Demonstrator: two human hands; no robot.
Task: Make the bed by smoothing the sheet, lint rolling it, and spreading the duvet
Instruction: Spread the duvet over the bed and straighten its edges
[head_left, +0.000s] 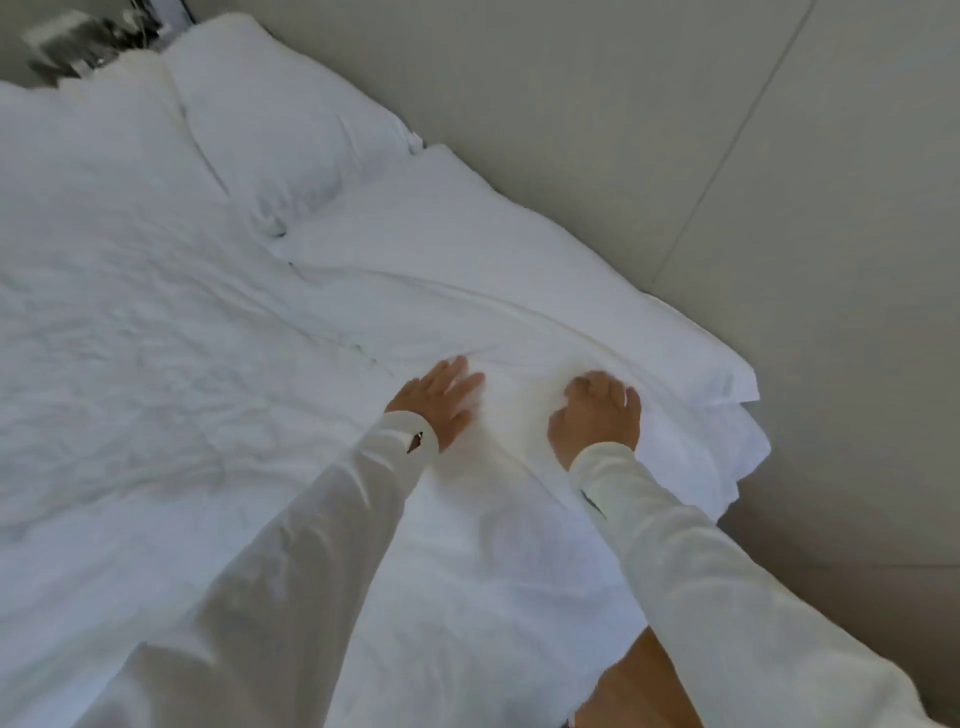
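1. Head view is all I have: both of my hands are down on the white sheet (156, 322) near the right side of the bed, close to where the fabric edge (727, 395) drapes over the mattress corner.
2. My left hand (441, 400) lies flat with its fingers straight and spread, pressing the cloth and holding nothing.
3. My right hand (597, 415) rests just beside it with the fingers curled down into the fabric; the blur keeps me from telling whether they bunch a fold or only press.
4. Long creases run from between my hands up toward the two pillows (291, 130) at the head end, and the wide stretch to my left is crumpled all over.
5. My judgement: I am in the smoothing step, and early in it, since only the patch under my hands looks flat.
6. No lint roller is in view, so I take the rolling as not yet begun.
7. I cannot tell whether the thicker layer below the pillows is a folded-back duvet or more sheet; either way, nothing is spread over the bed, so that step remains too.
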